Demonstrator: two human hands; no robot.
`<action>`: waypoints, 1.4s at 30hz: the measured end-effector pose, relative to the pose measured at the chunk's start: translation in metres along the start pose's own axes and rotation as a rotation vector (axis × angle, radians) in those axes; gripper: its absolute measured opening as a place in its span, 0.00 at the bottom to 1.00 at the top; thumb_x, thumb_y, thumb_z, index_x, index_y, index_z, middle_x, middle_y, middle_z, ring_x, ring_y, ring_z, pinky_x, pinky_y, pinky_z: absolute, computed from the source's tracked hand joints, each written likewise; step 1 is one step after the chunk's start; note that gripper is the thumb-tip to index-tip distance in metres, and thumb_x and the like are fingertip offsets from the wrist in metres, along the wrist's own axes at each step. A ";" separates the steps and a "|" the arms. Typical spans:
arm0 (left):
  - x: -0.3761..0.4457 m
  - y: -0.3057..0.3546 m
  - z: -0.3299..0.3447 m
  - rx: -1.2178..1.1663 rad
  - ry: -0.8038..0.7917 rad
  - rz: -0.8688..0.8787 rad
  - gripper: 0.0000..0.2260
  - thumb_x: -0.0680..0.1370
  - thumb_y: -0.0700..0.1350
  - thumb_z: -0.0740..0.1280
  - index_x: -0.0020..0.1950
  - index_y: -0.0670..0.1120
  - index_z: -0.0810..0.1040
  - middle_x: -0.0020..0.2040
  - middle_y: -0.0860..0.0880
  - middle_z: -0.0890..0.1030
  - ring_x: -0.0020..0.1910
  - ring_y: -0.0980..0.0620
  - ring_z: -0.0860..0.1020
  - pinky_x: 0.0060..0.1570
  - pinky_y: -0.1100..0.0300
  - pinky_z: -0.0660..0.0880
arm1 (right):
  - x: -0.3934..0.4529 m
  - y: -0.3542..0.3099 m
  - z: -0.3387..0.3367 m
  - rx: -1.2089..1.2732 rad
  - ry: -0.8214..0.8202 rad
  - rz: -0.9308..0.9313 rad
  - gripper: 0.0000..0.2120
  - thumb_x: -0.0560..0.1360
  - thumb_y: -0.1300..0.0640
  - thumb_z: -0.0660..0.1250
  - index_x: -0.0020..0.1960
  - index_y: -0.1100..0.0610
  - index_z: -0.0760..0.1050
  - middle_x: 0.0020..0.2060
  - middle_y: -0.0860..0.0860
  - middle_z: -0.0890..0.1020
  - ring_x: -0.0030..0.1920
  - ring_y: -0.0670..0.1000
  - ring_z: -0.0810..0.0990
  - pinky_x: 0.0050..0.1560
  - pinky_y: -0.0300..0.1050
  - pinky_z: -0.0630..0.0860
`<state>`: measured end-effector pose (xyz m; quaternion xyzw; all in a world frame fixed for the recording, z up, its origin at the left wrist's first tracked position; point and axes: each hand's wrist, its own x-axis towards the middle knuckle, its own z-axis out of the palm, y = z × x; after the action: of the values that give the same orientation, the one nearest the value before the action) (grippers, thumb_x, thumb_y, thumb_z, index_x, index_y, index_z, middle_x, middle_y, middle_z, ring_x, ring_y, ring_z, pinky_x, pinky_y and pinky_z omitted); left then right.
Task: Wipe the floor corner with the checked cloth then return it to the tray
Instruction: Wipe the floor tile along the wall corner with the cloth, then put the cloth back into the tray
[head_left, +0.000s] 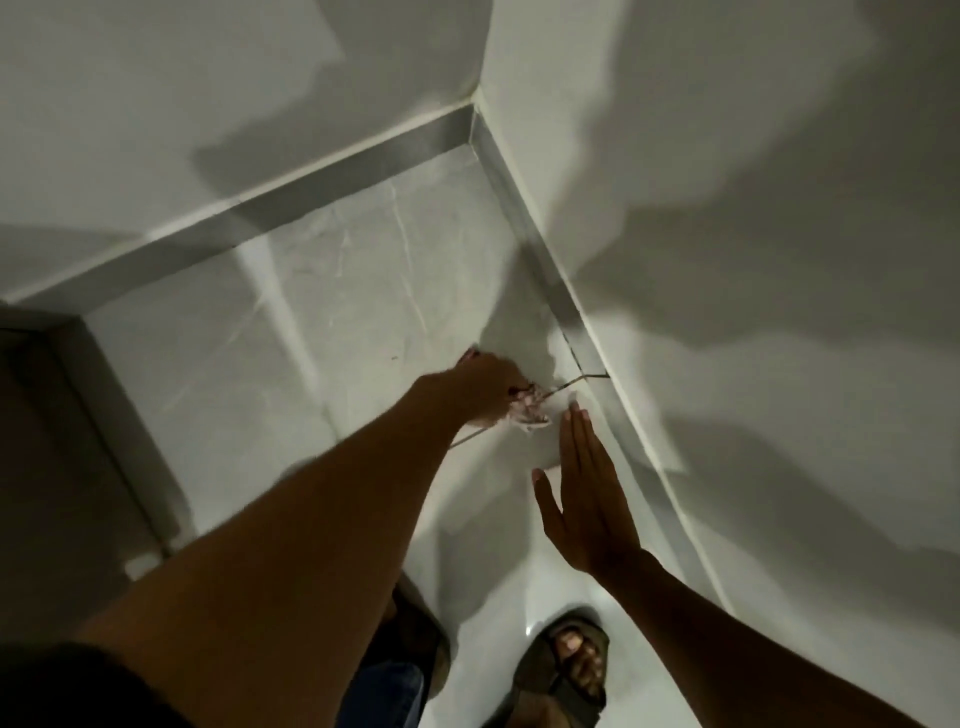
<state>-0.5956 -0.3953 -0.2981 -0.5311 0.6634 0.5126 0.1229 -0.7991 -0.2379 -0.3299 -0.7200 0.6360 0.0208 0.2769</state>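
My left hand (480, 387) is closed around the bunched checked cloth (527, 410), a pale pink and white wad that pokes out from under its fingers, low over the grey tiled floor. My right hand (584, 499) hovers flat and open just to the right of the cloth, fingers together and pointing at the skirting. The floor corner (470, 148), where two white walls and their grey skirting meet, lies farther away, up the frame from both hands. No tray is in view.
Grey skirting (545, 270) runs along the right wall close to my hands. A dark door or panel (62, 441) stands at the left. My feet in sandals (571, 670) are planted on the glossy floor below.
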 end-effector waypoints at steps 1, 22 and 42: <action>-0.024 -0.003 0.003 -0.054 -0.006 -0.017 0.15 0.83 0.36 0.66 0.69 0.43 0.82 0.66 0.39 0.82 0.69 0.37 0.78 0.74 0.49 0.72 | -0.008 -0.008 -0.010 -0.014 -0.021 -0.001 0.38 0.89 0.42 0.53 0.90 0.59 0.43 0.91 0.55 0.46 0.92 0.53 0.46 0.90 0.57 0.59; -0.281 0.101 -0.080 -0.597 0.722 -0.189 0.15 0.86 0.36 0.59 0.70 0.45 0.76 0.64 0.46 0.85 0.62 0.45 0.84 0.66 0.46 0.81 | -0.033 -0.181 -0.247 0.094 0.081 -0.164 0.36 0.90 0.47 0.56 0.90 0.60 0.44 0.91 0.57 0.48 0.92 0.54 0.46 0.92 0.55 0.50; -0.617 -0.045 -0.094 -1.080 1.201 -0.210 0.18 0.88 0.37 0.59 0.79 0.45 0.71 0.68 0.51 0.81 0.62 0.64 0.82 0.64 0.69 0.79 | -0.147 -0.497 -0.233 0.201 0.089 -0.457 0.38 0.80 0.58 0.54 0.89 0.65 0.52 0.90 0.60 0.54 0.91 0.58 0.53 0.88 0.63 0.61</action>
<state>-0.2719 -0.1104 0.1554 -0.7607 0.2242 0.3755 -0.4796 -0.4415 -0.1854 0.1082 -0.8141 0.4672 -0.1372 0.3165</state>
